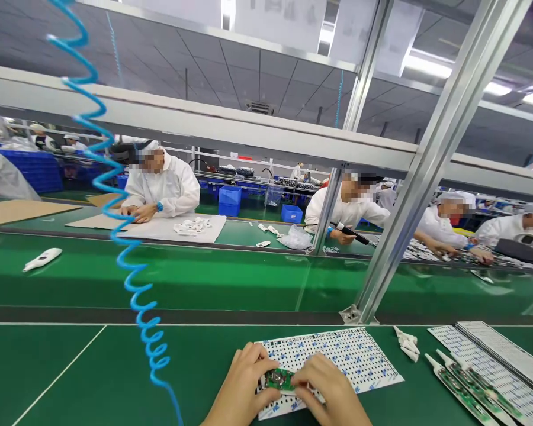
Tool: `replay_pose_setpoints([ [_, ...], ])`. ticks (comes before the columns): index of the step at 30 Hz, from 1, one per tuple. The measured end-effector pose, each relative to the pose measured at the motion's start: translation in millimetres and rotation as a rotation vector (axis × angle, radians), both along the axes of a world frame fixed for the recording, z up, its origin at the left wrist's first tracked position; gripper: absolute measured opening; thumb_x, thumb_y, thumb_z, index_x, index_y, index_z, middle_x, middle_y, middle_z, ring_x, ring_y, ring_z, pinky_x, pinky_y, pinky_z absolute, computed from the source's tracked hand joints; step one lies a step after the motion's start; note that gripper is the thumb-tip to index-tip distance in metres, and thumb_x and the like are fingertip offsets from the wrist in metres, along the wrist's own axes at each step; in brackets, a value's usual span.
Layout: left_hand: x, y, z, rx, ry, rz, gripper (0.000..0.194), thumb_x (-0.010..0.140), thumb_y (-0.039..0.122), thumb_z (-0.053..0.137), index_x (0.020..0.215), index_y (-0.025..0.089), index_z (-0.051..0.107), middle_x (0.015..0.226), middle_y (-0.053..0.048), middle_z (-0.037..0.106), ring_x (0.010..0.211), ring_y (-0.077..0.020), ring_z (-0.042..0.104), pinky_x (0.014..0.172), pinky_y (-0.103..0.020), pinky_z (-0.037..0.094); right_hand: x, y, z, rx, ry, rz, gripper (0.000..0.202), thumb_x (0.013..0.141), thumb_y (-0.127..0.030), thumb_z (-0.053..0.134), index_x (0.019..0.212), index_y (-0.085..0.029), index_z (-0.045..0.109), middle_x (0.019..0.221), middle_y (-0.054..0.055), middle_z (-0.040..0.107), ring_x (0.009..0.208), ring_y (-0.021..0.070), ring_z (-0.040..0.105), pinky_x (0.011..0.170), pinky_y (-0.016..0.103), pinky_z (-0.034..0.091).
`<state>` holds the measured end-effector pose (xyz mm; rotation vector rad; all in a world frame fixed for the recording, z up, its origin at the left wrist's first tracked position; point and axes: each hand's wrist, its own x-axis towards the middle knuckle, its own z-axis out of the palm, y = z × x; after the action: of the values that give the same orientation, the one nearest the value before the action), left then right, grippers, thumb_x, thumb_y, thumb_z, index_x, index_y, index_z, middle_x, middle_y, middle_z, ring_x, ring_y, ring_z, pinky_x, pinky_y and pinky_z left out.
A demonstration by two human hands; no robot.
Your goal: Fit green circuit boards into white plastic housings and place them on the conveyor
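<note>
Pinching a small green circuit board between both hands, we hold it just above the white perforated sheet on the green worktop. It looks light, thin, stiff and likely fragile, best gripped by its edges. Our left hand and right hand curl closed around its ends.

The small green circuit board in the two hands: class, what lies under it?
A white dotted sheet lies under the green circuit board. Both hands' fingers cover the board's ends and the sheet beneath.
</note>
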<state>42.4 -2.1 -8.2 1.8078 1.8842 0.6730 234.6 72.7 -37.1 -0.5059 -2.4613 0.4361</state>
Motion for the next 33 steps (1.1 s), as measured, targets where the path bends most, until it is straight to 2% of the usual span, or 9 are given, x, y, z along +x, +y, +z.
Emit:
replay_pose_setpoints([
  [3, 0, 0, 4.3, -0.064, -0.009, 0.011, 0.024, 0.077, 0.017, 0.064, 0.099, 0.027, 0.065, 0.104, -0.002, 0.055, 0.102, -0.0229, 0.046, 0.089, -0.036, 0.034, -12, 18, 4.7, 0.088, -0.057, -0.028, 0.033, 0.076, 0.002, 0.061, 0.096, -0.024, 0.057, 0.090, 0.000, 0.060, 0.081, 0.0189, 0.056, 0.066, 0.029, 0.041],
  [8, 1, 1, 11.1, -0.129, -0.004, 0.014, 0.022, 0.074, 0.016, 0.059, 0.092, 0.027, 0.064, 0.102, -0.001, 0.053, 0.101, -0.0227, 0.044, 0.090, -0.034, 0.032, -31, 22, -8.2, 0.070, -0.068, 0.078, 0.019, 0.084, -0.005, 0.056, 0.088, -0.024, 0.057, 0.087, 0.000, 0.059, 0.081, 0.0178, 0.054, 0.068, 0.029, 0.038],
  [10, 0, 2, 11.2, -0.144, 0.003, 0.013, 0.022, 0.074, 0.018, 0.060, 0.093, 0.028, 0.065, 0.102, -0.002, 0.053, 0.099, -0.0227, 0.044, 0.088, -0.034, 0.033, -35, 23, -9.3, -0.156, -0.023, 0.055, 0.015, 0.085, -0.009, 0.052, 0.083, -0.023, 0.056, 0.084, 0.001, 0.058, 0.079, 0.0185, 0.053, 0.069, 0.030, 0.038],
  [14, -5, 4, 7.5, -0.149, 0.010, 0.010, 0.030, 0.075, 0.021, 0.064, 0.103, 0.031, 0.066, 0.104, -0.002, 0.054, 0.098, -0.0240, 0.045, 0.085, -0.034, 0.034, -42, 31, -8.2, -0.858, 0.188, -0.010, 0.013, 0.090, -0.031, 0.049, 0.082, -0.022, 0.054, 0.078, 0.002, 0.061, 0.074, 0.0202, 0.057, 0.068, 0.031, 0.041],
  [16, -6, 5, 5.0, -0.135, -0.001, 0.004, 0.027, 0.077, 0.025, 0.066, 0.103, 0.032, 0.066, 0.103, -0.002, 0.054, 0.098, -0.0241, 0.045, 0.085, -0.034, 0.034, -45, 34, -8.4, -0.977, 0.245, 0.000, 0.013, 0.087, -0.032, 0.053, 0.081, -0.021, 0.056, 0.076, 0.002, 0.062, 0.073, 0.0205, 0.058, 0.068, 0.030, 0.042],
  [18, -6, 4, 3.0, -0.115, -0.009, 0.007, 0.021, 0.080, 0.028, 0.066, 0.100, 0.031, 0.067, 0.101, -0.002, 0.054, 0.098, -0.0239, 0.046, 0.086, -0.034, 0.034, -45, 36, -8.8, -0.919, 0.202, -0.016, 0.006, 0.080, -0.022, 0.056, 0.079, -0.020, 0.062, 0.074, 0.002, 0.063, 0.070, 0.0196, 0.057, 0.064, 0.028, 0.041],
  [21, -6, 3, 1.6, -0.104, -0.009, 0.004, 0.019, 0.081, 0.030, 0.065, 0.100, 0.031, 0.067, 0.102, -0.003, 0.054, 0.100, -0.0244, 0.046, 0.088, -0.035, 0.034, -39, 37, -10.9, -0.704, 0.105, -0.027, 0.020, 0.077, -0.010, 0.055, 0.081, -0.021, 0.071, 0.079, 0.004, 0.067, 0.075, 0.0207, 0.060, 0.065, 0.028, 0.042],
  [27, -5, 6, 3.8, -0.144, 0.000, 0.023, 0.028, 0.076, 0.019, 0.065, 0.101, 0.031, 0.067, 0.106, -0.002, 0.056, 0.103, -0.0237, 0.046, 0.090, -0.034, 0.034, -16, 34, -23.9, -0.008, 0.090, 0.035, 0.018, 0.093, -0.013, 0.053, 0.096, -0.023, 0.067, 0.083, 0.003, 0.069, 0.078, 0.0197, 0.059, 0.068, 0.030, 0.044],
  [33, -3, 5, 5.1, -0.120, -0.007, 0.035, 0.024, 0.075, 0.020, 0.063, 0.096, 0.030, 0.067, 0.101, -0.002, 0.056, 0.098, -0.0236, 0.047, 0.087, -0.035, 0.035, -14, 24, -26.8, 0.273, 0.142, -0.042, 0.019, 0.098, -0.019, 0.046, 0.088, -0.021, 0.063, 0.073, 0.001, 0.064, 0.065, 0.0175, 0.056, 0.055, 0.030, 0.040],
])
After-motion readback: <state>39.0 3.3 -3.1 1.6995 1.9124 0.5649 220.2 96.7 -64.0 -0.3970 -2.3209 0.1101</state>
